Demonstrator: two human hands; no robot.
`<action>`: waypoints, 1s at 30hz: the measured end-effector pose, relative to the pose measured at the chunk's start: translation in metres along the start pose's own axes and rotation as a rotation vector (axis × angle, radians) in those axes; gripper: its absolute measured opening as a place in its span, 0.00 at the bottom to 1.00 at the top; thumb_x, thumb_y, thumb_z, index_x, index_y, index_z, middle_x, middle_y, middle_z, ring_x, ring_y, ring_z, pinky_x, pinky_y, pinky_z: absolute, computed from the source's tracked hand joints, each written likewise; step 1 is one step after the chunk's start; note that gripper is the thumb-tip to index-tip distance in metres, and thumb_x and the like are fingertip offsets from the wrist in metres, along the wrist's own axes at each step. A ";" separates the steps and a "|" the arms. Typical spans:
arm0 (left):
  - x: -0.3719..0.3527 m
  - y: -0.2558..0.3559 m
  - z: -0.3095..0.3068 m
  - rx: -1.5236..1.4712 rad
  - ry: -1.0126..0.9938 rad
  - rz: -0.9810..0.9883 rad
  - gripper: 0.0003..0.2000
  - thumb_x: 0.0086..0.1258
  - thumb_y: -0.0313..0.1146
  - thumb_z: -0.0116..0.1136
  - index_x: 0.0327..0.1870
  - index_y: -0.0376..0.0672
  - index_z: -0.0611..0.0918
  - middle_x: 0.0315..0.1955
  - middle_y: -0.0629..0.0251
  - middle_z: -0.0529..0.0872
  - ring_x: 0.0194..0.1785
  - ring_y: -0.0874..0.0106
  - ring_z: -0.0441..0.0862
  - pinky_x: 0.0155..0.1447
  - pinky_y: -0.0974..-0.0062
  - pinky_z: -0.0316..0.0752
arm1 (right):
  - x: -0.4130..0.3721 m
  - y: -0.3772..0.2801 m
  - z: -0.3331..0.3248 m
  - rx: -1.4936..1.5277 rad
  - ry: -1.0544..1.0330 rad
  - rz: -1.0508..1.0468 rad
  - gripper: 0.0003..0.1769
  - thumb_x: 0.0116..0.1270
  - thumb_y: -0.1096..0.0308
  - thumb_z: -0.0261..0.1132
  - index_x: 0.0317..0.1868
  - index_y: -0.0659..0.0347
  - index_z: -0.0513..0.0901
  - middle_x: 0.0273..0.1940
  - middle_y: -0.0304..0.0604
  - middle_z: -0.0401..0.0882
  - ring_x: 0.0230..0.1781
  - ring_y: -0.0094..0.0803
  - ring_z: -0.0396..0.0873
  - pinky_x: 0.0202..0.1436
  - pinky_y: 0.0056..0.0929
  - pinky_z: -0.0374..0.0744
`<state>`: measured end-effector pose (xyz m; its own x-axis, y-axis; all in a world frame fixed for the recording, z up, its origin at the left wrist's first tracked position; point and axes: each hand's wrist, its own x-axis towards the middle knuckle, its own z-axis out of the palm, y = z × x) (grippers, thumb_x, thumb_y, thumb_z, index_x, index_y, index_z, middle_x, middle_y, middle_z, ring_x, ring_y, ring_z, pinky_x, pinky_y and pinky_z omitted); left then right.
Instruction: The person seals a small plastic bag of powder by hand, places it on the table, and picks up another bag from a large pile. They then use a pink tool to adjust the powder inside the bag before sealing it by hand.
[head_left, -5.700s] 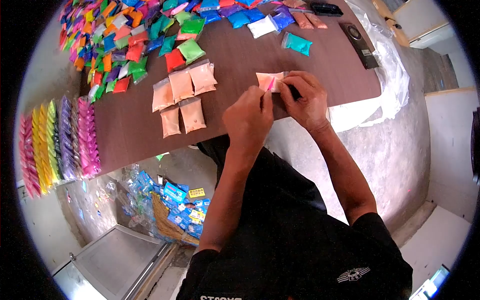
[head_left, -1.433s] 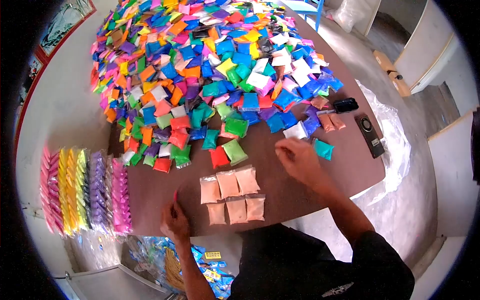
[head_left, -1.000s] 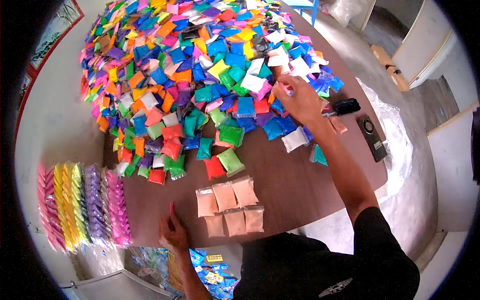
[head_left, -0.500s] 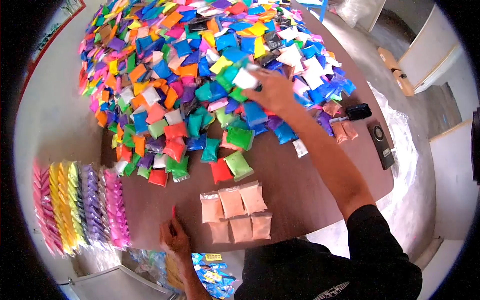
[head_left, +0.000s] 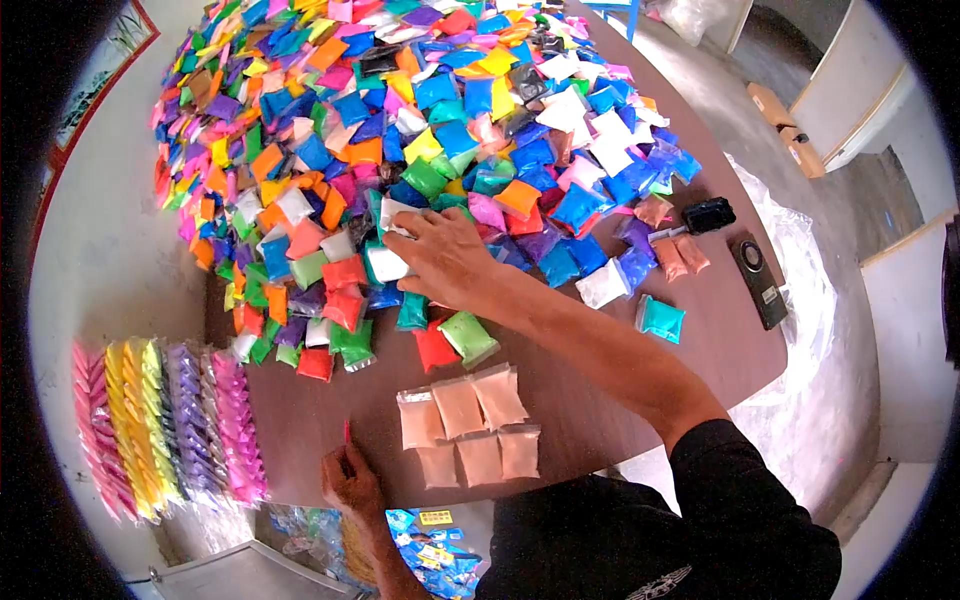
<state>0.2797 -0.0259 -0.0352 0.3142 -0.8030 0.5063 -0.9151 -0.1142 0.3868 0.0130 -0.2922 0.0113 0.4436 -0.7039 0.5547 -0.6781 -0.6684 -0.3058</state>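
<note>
While left grip (head_left: pixel 350 482) pinches pink stick (head_left: pixel 347 431) | right grip (head_left: pixel 447 258) moved leftward over packet pile (head_left: pixel 350 108) | hold unclear

A pale, plain wall (head_left: pixel 110 240) rises on the left, with a red-framed picture (head_left: pixel 98 90) high on it. The brown table (head_left: pixel 300 420) has a rounded corner at the right. Beyond it spreads a bare grey floor (head_left: pixel 810 410) — brightest, almost washed out, close to the table's right end. Two cardboard boxes (head_left: pixel 770 108) sit beside a whitish panel (head_left: pixel 848 80); blue-painted furniture (head_left: pixel 628 18) shows at the top, a grey metal-framed panel (head_left: pixel 250 577) at lower left.
</note>
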 end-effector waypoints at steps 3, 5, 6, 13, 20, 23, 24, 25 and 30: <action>-0.004 -0.005 0.004 -0.047 -0.005 -0.064 0.04 0.73 0.26 0.68 0.36 0.37 0.86 0.30 0.53 0.87 0.30 0.55 0.84 0.36 0.59 0.78 | -0.008 0.001 -0.010 -0.025 -0.083 -0.034 0.31 0.55 0.55 0.83 0.58 0.53 0.85 0.57 0.42 0.84 0.57 0.42 0.84 0.60 0.48 0.74; -0.004 -0.007 0.006 -0.022 0.026 -0.044 0.06 0.74 0.27 0.69 0.34 0.37 0.86 0.28 0.58 0.85 0.28 0.64 0.81 0.35 0.63 0.76 | -0.013 -0.003 -0.019 0.022 -0.127 -0.049 0.28 0.56 0.55 0.82 0.56 0.53 0.85 0.53 0.43 0.86 0.56 0.42 0.85 0.61 0.47 0.75; -0.004 -0.008 0.005 -0.021 0.028 -0.047 0.06 0.74 0.27 0.69 0.34 0.37 0.86 0.28 0.58 0.85 0.28 0.64 0.81 0.35 0.63 0.76 | -0.015 -0.002 -0.021 0.023 -0.128 -0.052 0.28 0.56 0.55 0.82 0.56 0.53 0.85 0.53 0.43 0.86 0.56 0.42 0.85 0.61 0.47 0.75; -0.002 0.000 0.000 -0.022 -0.025 -0.077 0.05 0.75 0.26 0.68 0.36 0.37 0.86 0.30 0.55 0.87 0.30 0.61 0.83 0.36 0.62 0.78 | -0.022 0.075 -0.061 -0.130 0.289 0.000 0.16 0.61 0.61 0.78 0.49 0.53 0.90 0.56 0.42 0.87 0.58 0.44 0.85 0.61 0.46 0.81; -0.001 0.001 0.003 -0.091 -0.002 -0.067 0.05 0.76 0.27 0.68 0.38 0.36 0.86 0.32 0.53 0.87 0.31 0.57 0.85 0.36 0.60 0.79 | -0.024 0.186 -0.103 -0.442 0.315 0.344 0.24 0.64 0.58 0.73 0.61 0.52 0.88 0.60 0.50 0.86 0.62 0.48 0.82 0.63 0.51 0.82; -0.001 0.000 -0.002 -0.013 -0.037 -0.086 0.05 0.75 0.27 0.68 0.38 0.36 0.86 0.32 0.52 0.88 0.31 0.56 0.84 0.36 0.60 0.79 | -0.014 0.186 -0.103 -0.366 0.181 0.437 0.22 0.67 0.56 0.72 0.61 0.46 0.88 0.59 0.47 0.87 0.60 0.48 0.84 0.63 0.50 0.83; -0.002 -0.002 -0.003 -0.011 -0.039 -0.086 0.05 0.75 0.27 0.68 0.38 0.36 0.86 0.32 0.52 0.88 0.31 0.56 0.84 0.36 0.60 0.79 | -0.016 0.187 -0.097 -0.364 0.179 0.439 0.22 0.67 0.56 0.72 0.61 0.46 0.88 0.59 0.47 0.87 0.60 0.48 0.84 0.63 0.50 0.83; -0.003 -0.006 -0.002 -0.024 -0.040 -0.090 0.05 0.75 0.27 0.68 0.38 0.36 0.86 0.32 0.52 0.88 0.31 0.56 0.84 0.36 0.60 0.79 | -0.018 0.187 -0.091 -0.400 0.142 0.451 0.20 0.68 0.57 0.71 0.60 0.44 0.88 0.58 0.45 0.88 0.59 0.46 0.85 0.61 0.50 0.83; -0.002 -0.004 -0.002 0.001 -0.017 -0.029 0.05 0.74 0.27 0.68 0.38 0.36 0.86 0.31 0.52 0.87 0.31 0.55 0.83 0.36 0.59 0.78 | -0.028 0.160 -0.079 -0.569 -0.057 0.205 0.16 0.73 0.59 0.68 0.58 0.35 0.90 0.55 0.38 0.90 0.56 0.37 0.87 0.60 0.51 0.79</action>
<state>0.2833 -0.0222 -0.0364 0.3359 -0.8094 0.4818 -0.9060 -0.1378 0.4002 -0.1538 -0.3605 0.0078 0.2910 -0.8270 0.4810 -0.9529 -0.2953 0.0688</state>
